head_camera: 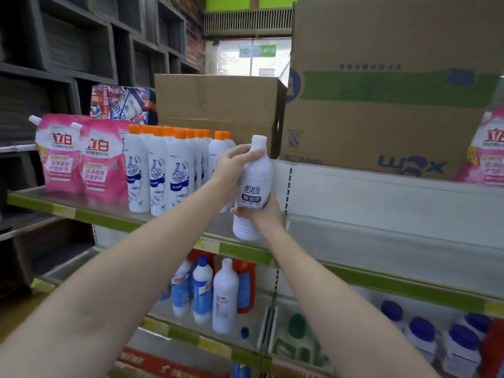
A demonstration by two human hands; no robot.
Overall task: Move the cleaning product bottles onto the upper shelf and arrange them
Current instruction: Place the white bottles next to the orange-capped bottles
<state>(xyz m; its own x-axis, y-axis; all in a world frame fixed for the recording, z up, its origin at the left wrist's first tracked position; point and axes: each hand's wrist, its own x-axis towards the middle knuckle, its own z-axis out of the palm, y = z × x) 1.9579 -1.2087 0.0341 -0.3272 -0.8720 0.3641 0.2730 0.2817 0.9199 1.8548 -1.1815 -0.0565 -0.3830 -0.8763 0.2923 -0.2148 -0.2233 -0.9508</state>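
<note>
A white cleaner bottle [255,184] with a white cap and blue label is held upright over the upper shelf [109,219]. My left hand [234,162] grips its neck and shoulder. My right hand [263,212] grips its lower body from the right. Its base sits at or just above the shelf surface; I cannot tell which. To its left stand several white bottles with orange caps [166,170] in rows. On the shelf below stand another white bottle [225,296] and blue-labelled bottles [202,289].
Pink refill pouches [81,156] stand at the shelf's left end, another pouch [488,154] at the far right. Cardboard boxes [381,105] sit above behind. The upper shelf stretch right of the held bottle is bare. Blue-capped jars [436,339] fill the lower right.
</note>
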